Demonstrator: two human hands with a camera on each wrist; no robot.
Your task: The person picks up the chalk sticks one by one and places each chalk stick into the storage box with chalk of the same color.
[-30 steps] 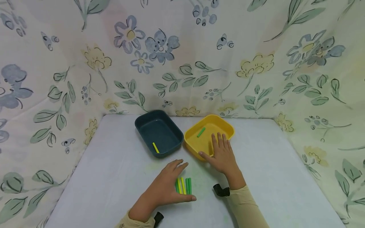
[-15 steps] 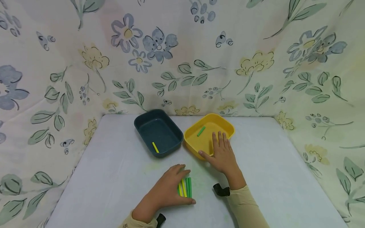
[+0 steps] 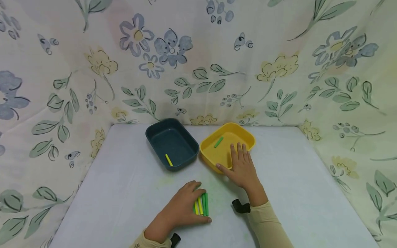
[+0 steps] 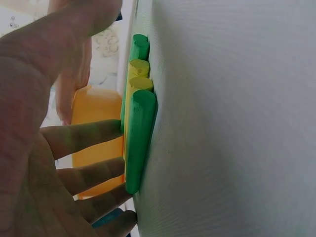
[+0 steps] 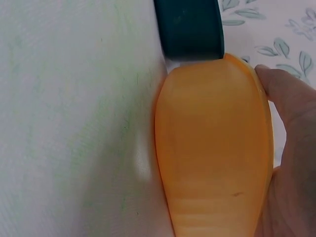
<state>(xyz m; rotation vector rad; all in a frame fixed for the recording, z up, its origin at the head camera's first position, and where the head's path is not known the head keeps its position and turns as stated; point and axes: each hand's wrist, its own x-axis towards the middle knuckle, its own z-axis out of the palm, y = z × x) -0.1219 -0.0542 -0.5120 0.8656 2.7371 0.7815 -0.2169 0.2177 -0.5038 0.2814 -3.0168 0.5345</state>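
Observation:
My left hand point(image 3: 181, 206) arches over a row of sticks that look like chalk, its thumb at their near ends and its fingers at the far side. Among them are a yellow stick point(image 3: 200, 206) and a green stick point(image 4: 140, 138); the hand partly hides the row in the head view. In the left wrist view the spread fingers come up to the sticks, which lie flat on the table. My right hand point(image 3: 243, 174) rests with straight fingers over the near right rim of the yellow tray point(image 3: 234, 136), its thumb at the rim.
A dark teal tray point(image 3: 173, 141) stands left of the yellow one and contains a yellow stick point(image 3: 169, 160). One green stick point(image 3: 218, 142) lies inside the yellow tray. White cloth point(image 3: 124, 193) covers the table, and a floral curtain point(image 3: 198, 96) rises behind it.
My left hand has drawn slightly nearer and narrowed the gap between thumb and fingers, covering more of the row. My right hand stays on the yellow tray.

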